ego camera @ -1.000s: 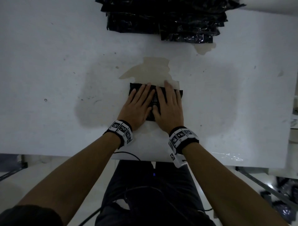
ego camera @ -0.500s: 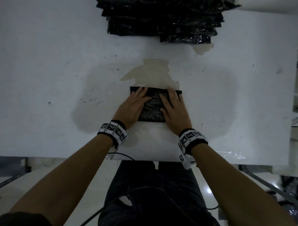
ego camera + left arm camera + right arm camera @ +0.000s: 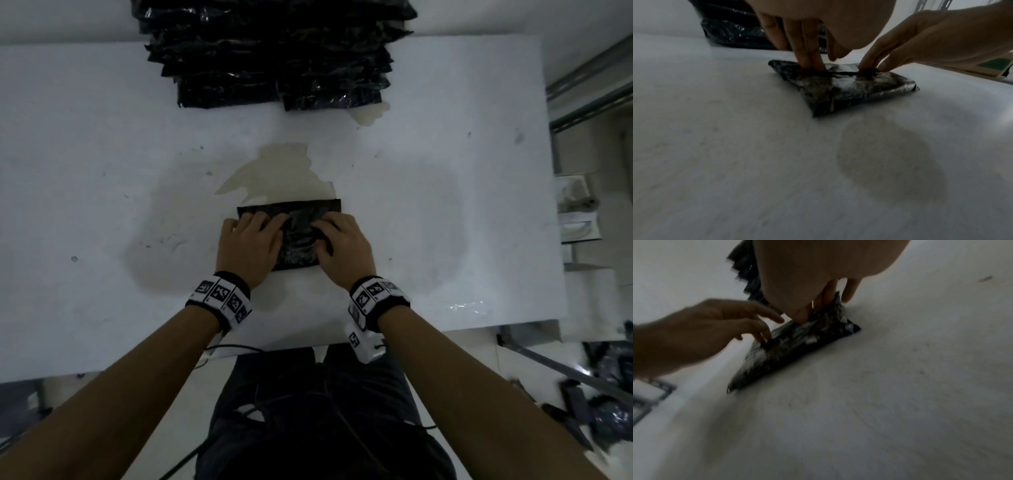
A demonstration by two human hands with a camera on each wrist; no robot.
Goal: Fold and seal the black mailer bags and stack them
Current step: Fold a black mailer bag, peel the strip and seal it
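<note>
Folded black mailer bag lies near-centre on the desk. Left hand and right hand press curled fingers onto its top; sealing appears underway. Stack of finished bags at far edge; stacking this one remains

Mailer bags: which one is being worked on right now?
The single folded bag at mid-table, under both hands' fingertips. The others sit in a stack at the far edge, untouched.
</note>
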